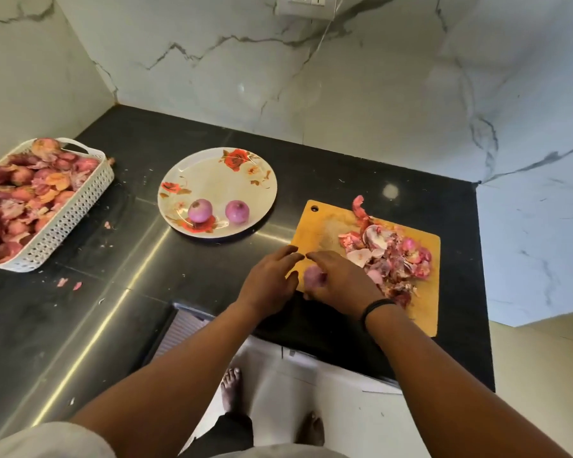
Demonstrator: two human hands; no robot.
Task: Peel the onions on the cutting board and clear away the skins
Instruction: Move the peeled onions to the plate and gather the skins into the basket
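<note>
Black counter [186,133], polished, set into a corner of marble-patterned wall; loose flakes of skin lie scattered over its left part.

White perforated basket [76,206] at the counter's left edge, filled with unpeeled red onions and loose skins.

Orange cutting board [321,226] near the counter's front right corner, long axis running from front to back, hanging hole at its far left corner. No lettering or brand is legible on any item.

Round floral plate [212,173] near the counter's middle, between basket and board. Two peeled onions [200,210] sit on its near rim, side by side, pale purple and glossy.

Pile of skins [391,256] on the right half of the board, pink, white and dark red, reaching its near edge.

Left hand [268,279] at the board's near left corner, fingers extended and relaxed, holding nothing visible.

Right hand [341,282], wristband on the wrist, curled around a blurred pale purple onion [314,276] at that same corner; its pointing direction cannot be told.
</note>
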